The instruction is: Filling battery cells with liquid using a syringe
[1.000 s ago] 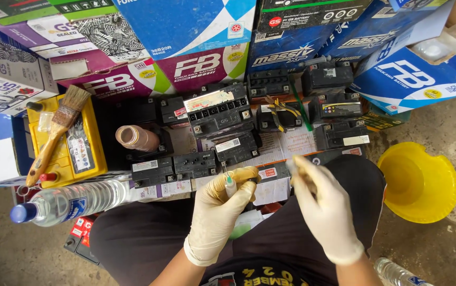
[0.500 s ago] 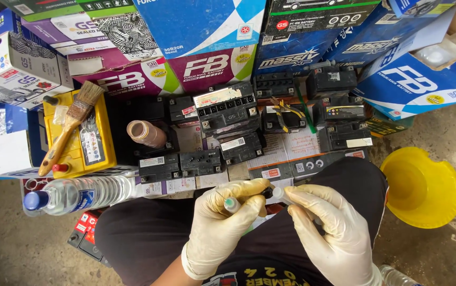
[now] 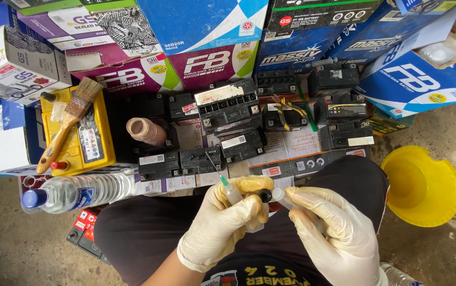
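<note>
Seen from above, a seated person's gloved left hand [image 3: 222, 222] is closed around a syringe [image 3: 231, 193], its needle pointing up and away, while the gloved right hand [image 3: 333, 233] pinches a small clear tube [image 3: 280, 196] between thumb and fingertips. The two nearly meet at a small black cap [image 3: 265, 195] over the lap (steady, braced hands and a needle kept off the gloves would serve best here). Beyond lie small black batteries [image 3: 228, 108], a water bottle [image 3: 74, 191], a paintbrush [image 3: 66, 123] and a yellow funnel [image 3: 421, 185].

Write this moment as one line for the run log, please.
left hand: holds syringe, needle up | right hand: holds small clear piece near black plunger tip | ahead: small black batteries
</note>
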